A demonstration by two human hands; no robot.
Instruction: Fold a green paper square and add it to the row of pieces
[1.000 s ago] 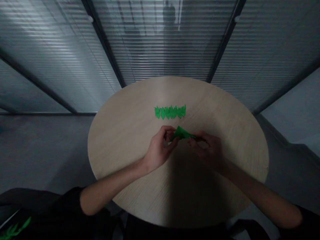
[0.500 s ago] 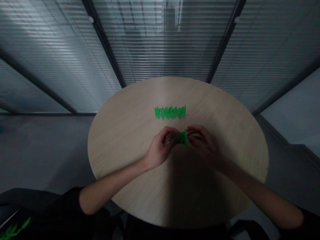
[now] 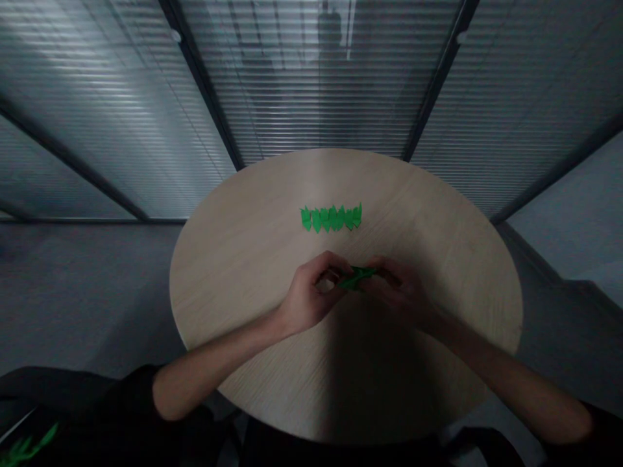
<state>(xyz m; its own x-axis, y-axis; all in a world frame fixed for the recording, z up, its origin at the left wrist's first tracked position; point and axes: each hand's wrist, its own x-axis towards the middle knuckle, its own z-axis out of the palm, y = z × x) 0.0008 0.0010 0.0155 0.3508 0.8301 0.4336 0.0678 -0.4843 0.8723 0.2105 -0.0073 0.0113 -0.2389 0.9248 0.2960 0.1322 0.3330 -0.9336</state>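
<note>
**Green folded piece [image 3: 357, 277] has turned to a thin, slanting sliver between the two hands; half a second ago its flared edge faced the right.**

Tall glass panels with horizontal blinds [image 3: 321, 104] fill the upper part of the scene, divided by dark frame bars [image 3: 202, 84]. Grey floor [image 3: 97, 285] shows at left and right. Centred below the blinds is a round, pale wood table [image 3: 233, 233], dimly lit, with a dark shadow across its near part. Two bare forearms reach over it from the lower corners, with dark sleeves [image 3: 129, 395] ending around the elbows.

Near the middle of the table, the left hand [image 3: 309, 292] and right hand [image 3: 409, 292] face each other, close together. Thumb and fingers of the left hand pinch one end of the folded piece; the right hand's fingers close on the other end, their detail dulled by shadow.

Beyond the hands, a short row of small green pieces [image 3: 335, 218] with pointed tips lies side by side on the tabletop. At the bottom left corner is a bright green, spiky shape [image 3: 29, 447], cut off by the edge of the view. Smallest of all is the held piece, just nearer the person than the row.
</note>
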